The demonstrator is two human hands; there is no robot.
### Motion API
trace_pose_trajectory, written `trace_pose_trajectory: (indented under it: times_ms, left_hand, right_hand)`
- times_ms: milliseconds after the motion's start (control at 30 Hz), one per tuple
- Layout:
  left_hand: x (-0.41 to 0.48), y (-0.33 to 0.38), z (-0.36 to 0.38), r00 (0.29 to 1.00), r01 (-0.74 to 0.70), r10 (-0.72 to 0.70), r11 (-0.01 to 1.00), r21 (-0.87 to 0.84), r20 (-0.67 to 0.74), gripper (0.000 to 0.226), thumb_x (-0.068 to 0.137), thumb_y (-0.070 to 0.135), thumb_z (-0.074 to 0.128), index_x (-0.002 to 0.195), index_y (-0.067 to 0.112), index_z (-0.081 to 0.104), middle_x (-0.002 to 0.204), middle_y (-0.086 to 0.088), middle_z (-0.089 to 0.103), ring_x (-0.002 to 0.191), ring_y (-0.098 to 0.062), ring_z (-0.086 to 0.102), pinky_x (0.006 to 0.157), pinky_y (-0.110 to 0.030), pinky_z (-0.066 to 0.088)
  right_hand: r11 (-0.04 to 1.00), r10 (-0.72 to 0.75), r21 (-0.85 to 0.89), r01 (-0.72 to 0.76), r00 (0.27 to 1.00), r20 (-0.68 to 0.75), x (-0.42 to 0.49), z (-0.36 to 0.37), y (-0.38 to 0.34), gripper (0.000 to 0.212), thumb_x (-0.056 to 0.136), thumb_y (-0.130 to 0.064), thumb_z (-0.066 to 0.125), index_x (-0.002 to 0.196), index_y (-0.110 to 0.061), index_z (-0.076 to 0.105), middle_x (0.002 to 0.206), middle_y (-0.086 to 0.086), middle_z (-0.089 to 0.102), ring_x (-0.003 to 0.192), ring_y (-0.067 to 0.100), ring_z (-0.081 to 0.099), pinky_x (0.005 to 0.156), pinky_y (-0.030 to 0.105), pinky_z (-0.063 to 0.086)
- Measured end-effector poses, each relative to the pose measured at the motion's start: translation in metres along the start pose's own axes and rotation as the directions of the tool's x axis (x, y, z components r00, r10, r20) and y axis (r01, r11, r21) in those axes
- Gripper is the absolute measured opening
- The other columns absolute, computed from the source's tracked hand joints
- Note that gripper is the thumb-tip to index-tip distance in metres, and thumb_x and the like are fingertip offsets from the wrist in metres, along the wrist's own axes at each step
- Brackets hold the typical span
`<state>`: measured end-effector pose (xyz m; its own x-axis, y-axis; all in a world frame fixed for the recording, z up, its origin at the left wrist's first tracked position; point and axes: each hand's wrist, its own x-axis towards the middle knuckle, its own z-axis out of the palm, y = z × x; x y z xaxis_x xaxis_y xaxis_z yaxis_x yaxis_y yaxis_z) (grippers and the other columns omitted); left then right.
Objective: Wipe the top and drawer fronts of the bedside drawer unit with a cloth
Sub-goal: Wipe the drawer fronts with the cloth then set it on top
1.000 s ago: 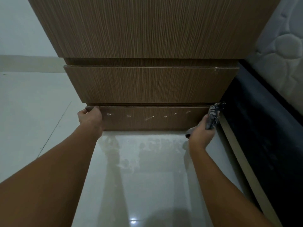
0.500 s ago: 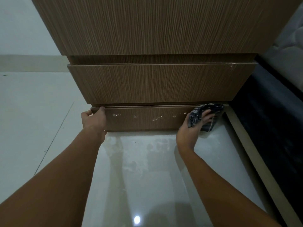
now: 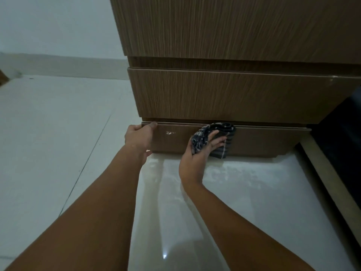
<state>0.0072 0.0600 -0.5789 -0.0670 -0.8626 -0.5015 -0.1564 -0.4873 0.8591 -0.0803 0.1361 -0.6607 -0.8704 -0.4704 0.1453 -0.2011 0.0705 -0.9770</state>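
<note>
Slippage is the main risk, in my judgement: your right hand (image 3: 197,155) lies flat on the cloth (image 3: 227,142) instead of clenching it, so a fast sweep could leave the cloth bunched behind your palm and your bare fingers rubbing the wood. Its fingers (image 3: 214,133) are spread and almost straight, pressing the cloth against the bottom drawer front (image 3: 263,141) just left of the frame's centre. A fold covers your thumb, so I cannot tell whether it pinches anything.

Your left hand (image 3: 137,137) grips the left end of that same front, thumb on its top edge and fingers wrapped round the corner. Pull too hard there and the drawer may slide out under the wipe.

Between your hands, nearer the left one, white marks (image 3: 170,132) show on the wood and look untouched; a light pass may skip them. To the right of the cloth the front looks plain.

Above sit the middle drawer front (image 3: 224,94) and the top drawer front (image 3: 224,26). The glossy floor (image 3: 48,133) fills the lower frame, and a dark bed base (image 3: 341,143) stands at the right edge.
</note>
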Motion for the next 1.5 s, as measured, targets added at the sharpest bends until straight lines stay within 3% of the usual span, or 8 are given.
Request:
trace_pose_trajectory:
  times_ms: [367, 567, 700, 833, 900, 1000, 1267, 1500]
  left_hand:
    - [0.015, 0.014, -0.029, 0.989, -0.032, 0.004, 0.982, 0.188, 0.148, 0.049, 0.089, 0.040, 0.063, 0.127, 0.010, 0.057, 0.127, -0.007, 0.061, 0.100, -0.027, 0.058, 0.092, -0.042, 0.047]
    - [0.023, 0.020, -0.050, 0.964, -0.056, -0.012, 0.967, 0.248, 0.265, 0.036, 0.093, 0.037, 0.058, 0.115, 0.009, 0.064, 0.111, 0.000, 0.067, 0.081, -0.013, 0.058, 0.076, -0.030, 0.045]
    - [0.023, 0.023, -0.058, 0.958, -0.073, 0.005, 0.971, 0.227, 0.287, 0.031, 0.097, 0.030, 0.045, 0.109, 0.010, 0.066, 0.096, 0.000, 0.064, 0.074, -0.009, 0.053, 0.053, -0.025, 0.031]
    - [0.022, 0.028, -0.061, 0.960, -0.027, -0.005, 0.993, 0.111, 0.279, 0.036, 0.101, 0.031, 0.033, 0.095, 0.005, 0.058, 0.081, -0.007, 0.063, 0.056, -0.009, 0.064, 0.055, -0.020, 0.047]
    - [0.022, 0.032, -0.060, 0.957, -0.050, 0.006, 0.989, 0.142, 0.290, 0.042, 0.100, 0.037, 0.030, 0.089, 0.007, 0.058, 0.095, -0.011, 0.066, 0.080, -0.016, 0.063, 0.076, -0.028, 0.042]
    - [0.022, 0.038, -0.058, 0.963, -0.092, 0.048, 0.983, 0.156, 0.264, 0.041, 0.100, 0.035, 0.030, 0.097, 0.010, 0.063, 0.113, -0.009, 0.067, 0.096, -0.018, 0.058, 0.079, -0.031, 0.037]
    - [0.003, 0.048, -0.045, 0.972, -0.228, 0.223, 0.971, 0.072, 0.071, 0.031, 0.094, 0.025, 0.048, 0.098, 0.005, 0.071, 0.096, -0.005, 0.074, 0.079, -0.015, 0.066, 0.057, -0.023, 0.037]
    - [-0.006, 0.054, -0.043, 0.969, -0.242, 0.236, 0.965, 0.101, 0.072, 0.034, 0.095, 0.032, 0.044, 0.095, 0.009, 0.071, 0.094, 0.001, 0.073, 0.086, -0.015, 0.063, 0.071, -0.030, 0.045]
  right_hand:
    - [0.999, 0.038, 0.006, -0.039, 0.989, 0.142, -0.054, 0.067, -0.032, 0.081, 0.099, -0.039, 0.046, 0.124, -0.074, -0.023, 0.148, -0.021, -0.040, 0.150, 0.017, -0.011, 0.120, 0.049, 0.017]
    - [0.967, 0.255, -0.060, -0.249, 0.921, 0.293, -0.077, 0.088, -0.033, 0.092, 0.073, -0.084, 0.033, 0.152, -0.045, 0.005, 0.155, 0.003, 0.036, 0.134, 0.017, 0.046, 0.108, 0.046, 0.042]
    - [0.946, 0.305, -0.005, -0.325, 0.883, 0.355, -0.086, 0.087, -0.046, 0.048, 0.097, -0.048, 0.046, 0.141, -0.031, 0.044, 0.101, -0.006, 0.067, 0.083, -0.007, 0.061, 0.079, 0.023, 0.047]
    - [0.900, 0.359, 0.053, -0.434, 0.804, 0.474, -0.089, 0.082, -0.059, 0.018, 0.100, -0.034, 0.050, 0.114, -0.028, 0.061, 0.093, -0.008, 0.063, 0.091, 0.006, 0.061, 0.087, 0.024, 0.049]
    - [0.864, 0.400, 0.064, -0.500, 0.758, 0.515, -0.085, 0.073, -0.062, 0.016, 0.099, -0.030, 0.052, 0.112, -0.024, 0.058, 0.101, -0.009, 0.061, 0.103, 0.012, 0.058, 0.098, 0.031, 0.045]
    - [0.817, 0.430, 0.094, -0.569, 0.710, 0.557, -0.076, 0.050, -0.065, 0.010, 0.099, -0.023, 0.053, 0.091, -0.029, 0.056, 0.096, -0.007, 0.065, 0.092, 0.012, 0.064, 0.081, 0.024, 0.049]
    - [0.878, 0.270, 0.355, -0.320, 0.945, 0.184, -0.079, 0.001, -0.078, 0.034, 0.098, -0.024, 0.052, 0.131, -0.016, 0.055, 0.102, -0.016, 0.062, 0.104, 0.013, 0.061, 0.091, 0.031, 0.051]
    - [0.963, 0.158, 0.154, -0.221, 0.927, 0.341, -0.055, 0.031, -0.123, 0.036, 0.100, -0.033, 0.048, 0.133, -0.022, 0.055, 0.115, -0.004, 0.066, 0.111, 0.015, 0.060, 0.097, 0.038, 0.048]
